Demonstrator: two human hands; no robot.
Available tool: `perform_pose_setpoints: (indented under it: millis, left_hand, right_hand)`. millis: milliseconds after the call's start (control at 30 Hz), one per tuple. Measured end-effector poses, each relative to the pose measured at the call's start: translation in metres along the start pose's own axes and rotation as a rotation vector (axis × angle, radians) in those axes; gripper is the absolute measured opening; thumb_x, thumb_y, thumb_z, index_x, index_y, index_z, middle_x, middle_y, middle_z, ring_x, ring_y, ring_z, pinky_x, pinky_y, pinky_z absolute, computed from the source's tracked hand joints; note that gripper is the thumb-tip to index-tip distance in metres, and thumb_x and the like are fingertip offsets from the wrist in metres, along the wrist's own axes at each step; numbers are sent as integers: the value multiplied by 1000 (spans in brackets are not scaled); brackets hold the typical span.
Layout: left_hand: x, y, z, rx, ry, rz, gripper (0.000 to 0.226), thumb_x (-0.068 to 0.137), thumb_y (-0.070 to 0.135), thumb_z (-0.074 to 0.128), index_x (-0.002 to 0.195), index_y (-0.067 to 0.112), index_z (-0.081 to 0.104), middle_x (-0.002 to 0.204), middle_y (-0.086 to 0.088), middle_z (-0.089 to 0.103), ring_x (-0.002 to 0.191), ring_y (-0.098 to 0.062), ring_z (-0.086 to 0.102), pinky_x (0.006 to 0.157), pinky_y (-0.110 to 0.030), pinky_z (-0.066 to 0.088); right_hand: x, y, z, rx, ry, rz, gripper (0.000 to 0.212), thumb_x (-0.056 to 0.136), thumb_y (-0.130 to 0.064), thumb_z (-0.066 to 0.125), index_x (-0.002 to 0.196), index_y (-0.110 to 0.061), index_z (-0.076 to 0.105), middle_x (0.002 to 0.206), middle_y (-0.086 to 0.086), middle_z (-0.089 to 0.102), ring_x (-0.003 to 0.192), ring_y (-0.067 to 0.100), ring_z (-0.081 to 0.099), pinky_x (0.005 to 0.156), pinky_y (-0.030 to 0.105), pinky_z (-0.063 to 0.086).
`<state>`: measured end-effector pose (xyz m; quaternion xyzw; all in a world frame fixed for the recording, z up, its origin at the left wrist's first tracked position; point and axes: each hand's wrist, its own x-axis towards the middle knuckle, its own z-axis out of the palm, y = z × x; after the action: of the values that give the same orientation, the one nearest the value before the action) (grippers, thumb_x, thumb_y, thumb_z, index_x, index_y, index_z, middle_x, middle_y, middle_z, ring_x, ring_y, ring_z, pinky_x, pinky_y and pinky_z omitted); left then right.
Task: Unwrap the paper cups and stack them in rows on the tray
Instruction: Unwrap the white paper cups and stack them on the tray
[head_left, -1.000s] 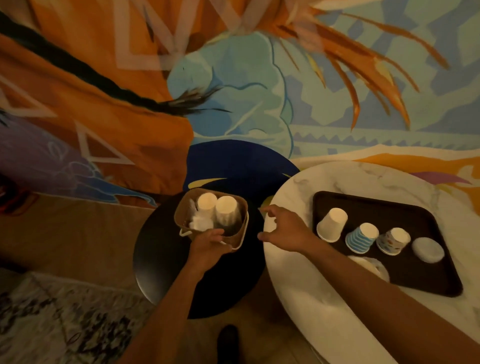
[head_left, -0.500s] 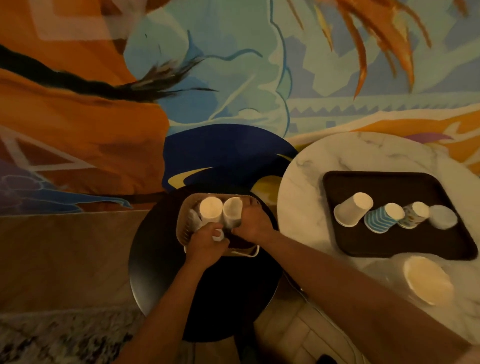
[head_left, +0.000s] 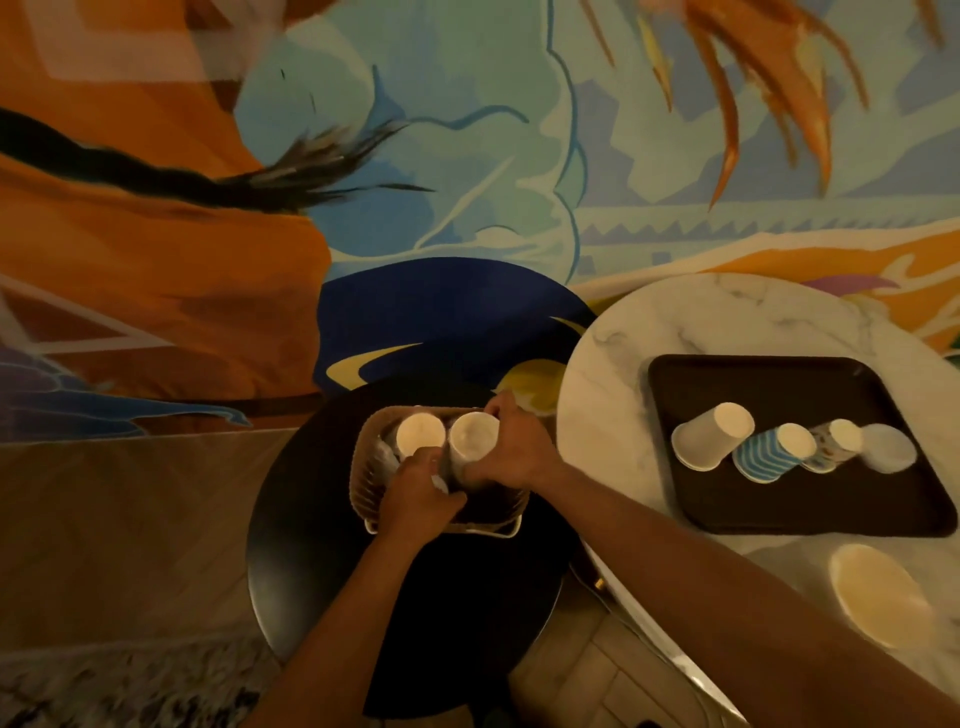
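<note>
Cups of thin paper weigh next to nothing and crush easily, so the right-hand stack (head_left: 471, 441) called for a light hold on its side wall rather than a squeeze at the rim. It stood bottom-up in the basket (head_left: 511, 531), which sat toward the far edge of the dark round bench (head_left: 311, 571), just beside a second stack (head_left: 420, 434). The right grip (head_left: 511, 457) was curled round the right-hand stack, with the thumb on the near side and the fingers over the far side. The left grip (head_left: 415, 499) was curled at the near-left of the basket, at the foot of the stacks. Whether it held the basket, a wrapper or something else I could not tell. No wrapping showed plainly in the dim light. If film covered the stack it would likely be slippery, so a straight lift seemed safest. On the marble bench (head_left: 623, 374) the tray (head_left: 779, 379) carried four upturned cups (head_left: 709, 439) in a row across its middle.
</note>
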<state>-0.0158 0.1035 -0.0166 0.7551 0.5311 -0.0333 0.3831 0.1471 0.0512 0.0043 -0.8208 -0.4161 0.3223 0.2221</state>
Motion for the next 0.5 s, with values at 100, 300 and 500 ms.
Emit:
perform_pose_setpoints:
  millis: [100,300,500]
  left_hand:
    - [-3,3,5,-21,27,54,67,76,35,84,132,29,48,130,6,61,123,-17,56,106,-37,45]
    - [-16,29,19,-174,66,68,98,65,42,91,147,22,42,136,3,58,126,-21,56,102,-33,44]
    - [-36,63,12,-316,145,165,86,63,57,83,135,19,53,126,3,64,116,-21,62,98,-27,42]
  right_hand:
    - [-3,-1,-23,3,-33,-44,85,53,-44,97,118,-29,44,112,-6,59,99,15,61,77,28,51]
    - [-12,-6,-60,63,-21,-88,86,54,-43,97,123,-29,48,112,-8,60,100,12,61,81,29,56]
    - [-27,-18,-96,55,-89,-192,77,56,-42,96,123,-34,58,116,-14,63,104,8,62,90,34,57]
